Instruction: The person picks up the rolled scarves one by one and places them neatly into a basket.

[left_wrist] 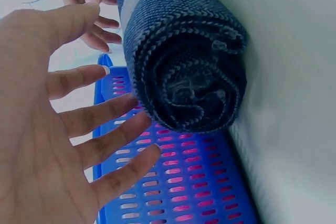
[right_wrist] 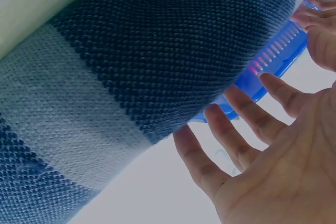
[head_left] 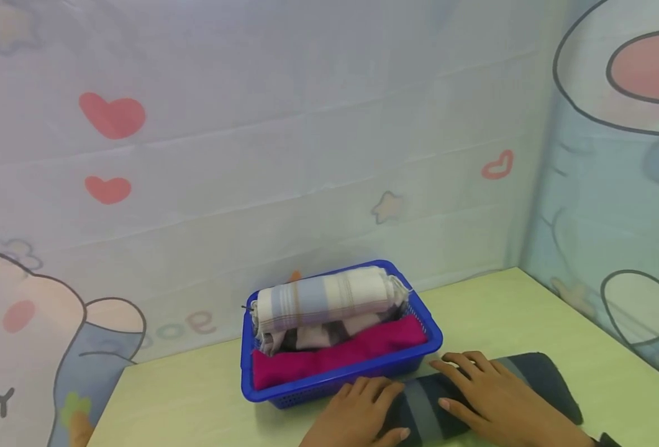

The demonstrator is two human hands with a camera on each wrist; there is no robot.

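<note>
A rolled dark blue knit cloth (head_left: 549, 379) with pale grey-blue stripes lies on the table in front of the basket. In the left wrist view its spiral end (left_wrist: 191, 85) shows. My left hand (head_left: 356, 410) is at the roll's left end, fingers spread and fairly straight, fingertips right at its side. Further right, my right hand (head_left: 494, 397) lies over the roll with its fingers spread. The right wrist view shows those fingertips (right_wrist: 184, 137) along the roll's lower edge. Neither hand curls round the cloth.
Behind the roll, a blue plastic basket (head_left: 340, 386) stands against the patterned wall sheet (head_left: 307, 155). Inside are a white and blue plaid roll (head_left: 329, 298) with fringed ends, a pink and dark cloth (head_left: 320, 335) and a magenta roll (head_left: 340, 357). The pale table (head_left: 486, 310) extends right.
</note>
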